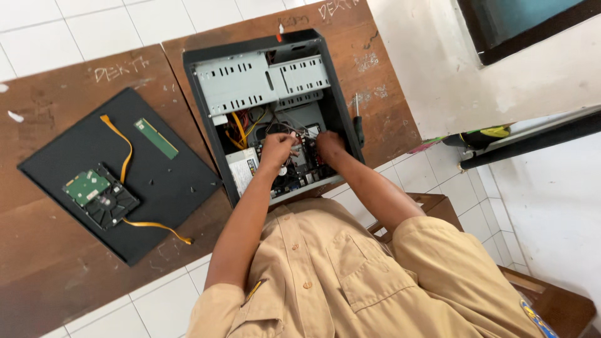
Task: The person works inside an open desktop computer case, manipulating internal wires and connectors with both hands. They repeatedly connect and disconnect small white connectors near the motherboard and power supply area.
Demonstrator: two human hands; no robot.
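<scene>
Both of my hands were inside one open computer case [341, 106], which lay on its side on the right one of two brown wooden desks [44, 250]. My left hand [276, 150] was over the board in the near part of the case, with the fingers bent together around some thin cables, but I could not tell if they really clamped anything. My right hand [328, 146] was just beside it, to the right, close to the wall of the case; its fingers were curled down into the parts, and the grip was hidden from me. Far from my hands, in the same case, there was one grey metal drive cage [260, 80] with many slots, and a bundle of yellow and red wires [240, 127] under it. One screwdriver [357, 122] with a dark handle lay on the desk, just outside the right wall of the case. On the left desk lay one black side panel [163, 181]. On this panel I counted one hard drive [100, 195] with the green board up, one green memory stick [156, 138], and two orange flat cables [122, 143], one far and one near the drive.
</scene>
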